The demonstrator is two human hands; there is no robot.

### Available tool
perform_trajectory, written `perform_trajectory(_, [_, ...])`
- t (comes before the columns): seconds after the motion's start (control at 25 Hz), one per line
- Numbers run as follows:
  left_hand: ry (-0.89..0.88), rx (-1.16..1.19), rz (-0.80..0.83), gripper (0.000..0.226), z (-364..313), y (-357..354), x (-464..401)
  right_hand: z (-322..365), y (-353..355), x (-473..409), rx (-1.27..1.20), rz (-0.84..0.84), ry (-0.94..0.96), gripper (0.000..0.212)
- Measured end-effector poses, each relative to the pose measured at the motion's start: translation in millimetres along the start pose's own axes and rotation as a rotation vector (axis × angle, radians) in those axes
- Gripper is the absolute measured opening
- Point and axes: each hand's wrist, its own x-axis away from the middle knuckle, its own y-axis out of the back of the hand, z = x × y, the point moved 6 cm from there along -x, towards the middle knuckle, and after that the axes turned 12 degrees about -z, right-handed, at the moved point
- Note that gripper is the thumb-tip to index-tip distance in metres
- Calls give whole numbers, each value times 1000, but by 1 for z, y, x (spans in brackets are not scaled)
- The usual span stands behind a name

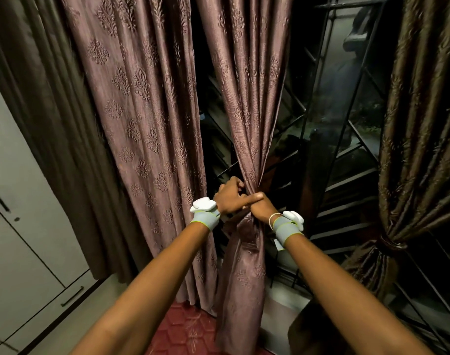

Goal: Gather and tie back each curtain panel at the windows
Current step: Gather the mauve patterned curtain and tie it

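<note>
A mauve patterned curtain panel (247,103) hangs in the middle and is bunched into a narrow waist at hand height. My left hand (229,194) and my right hand (261,204) both clasp that gathered waist, touching each other; the left index finger lies across the right hand. Whether a tie band is in the fingers I cannot tell. Another mauve panel (142,111) hangs loose to the left. At the right a brown curtain panel (421,139) is gathered by a tieback (390,243).
Behind the curtains is a dark window with a metal grille (341,119). A plain brown curtain (52,103) and a grey wardrobe (21,239) with dark handles stand on the left. Red patterned floor (188,326) lies below my arms.
</note>
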Motion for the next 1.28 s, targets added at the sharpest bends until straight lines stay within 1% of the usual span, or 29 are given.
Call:
perform_trajectory(0.08, [-5, -12, 22, 62, 5, 5, 2, -9, 9, -7, -12, -46, -74, 51])
perform_trajectory(0.16, [-27, -76, 131, 46, 12, 2, 3, -10, 11, -7, -41, -59, -126, 51])
perform_trajectory(0.24, [-51, -159, 266, 39, 12, -6, 11, -6, 8, -7, -51, -64, -134, 48])
perform_trajectory(0.32, [-52, -219, 324, 36, 13, -15, 17, -5, 2, -5, -67, -48, -138, 53])
perform_trajectory(0.44, [-28, -225, 296, 44, 16, -25, 19, -5, -2, 0, -71, -64, -159, 54])
perform_trajectory(0.64, [7, -83, 202, 30, 5, -31, 20, -8, -7, -1, -121, -10, -177, 53])
perform_trajectory(0.76, [18, -1, 252, 27, -2, -35, 22, -9, -7, -1, -154, 16, -169, 53])
perform_trajectory(0.88, [66, 127, 249, 34, 2, -39, 20, -6, -1, 3, -183, -4, -160, 59])
perform_trajectory(1.0, [51, 259, 239, 49, -2, -40, 25, -1, -2, 8, -227, 25, -148, 76])
perform_trajectory(1.04, [45, 295, 232, 51, -2, -41, 25, 2, -4, 9, -235, 49, -151, 86])
perform_trajectory(1.08, [38, 326, 228, 52, -3, -40, 25, -1, -8, 6, -244, 62, -138, 100])
perform_trajectory(1.12, [29, 355, 222, 51, -3, -41, 24, -11, -16, -5, -262, 63, -138, 117])
perform_trajectory(1.16, [25, 377, 219, 51, -2, -42, 22, -25, -27, -19, -268, 71, -148, 128])
perform_trajectory(1.2, [25, 399, 212, 50, 0, -46, 19, -29, -28, -19, -267, 81, -166, 129])
perform_trajectory(1.28, [14, 436, 203, 45, -2, -52, 19, -29, -23, -11, -249, 88, -192, 110])
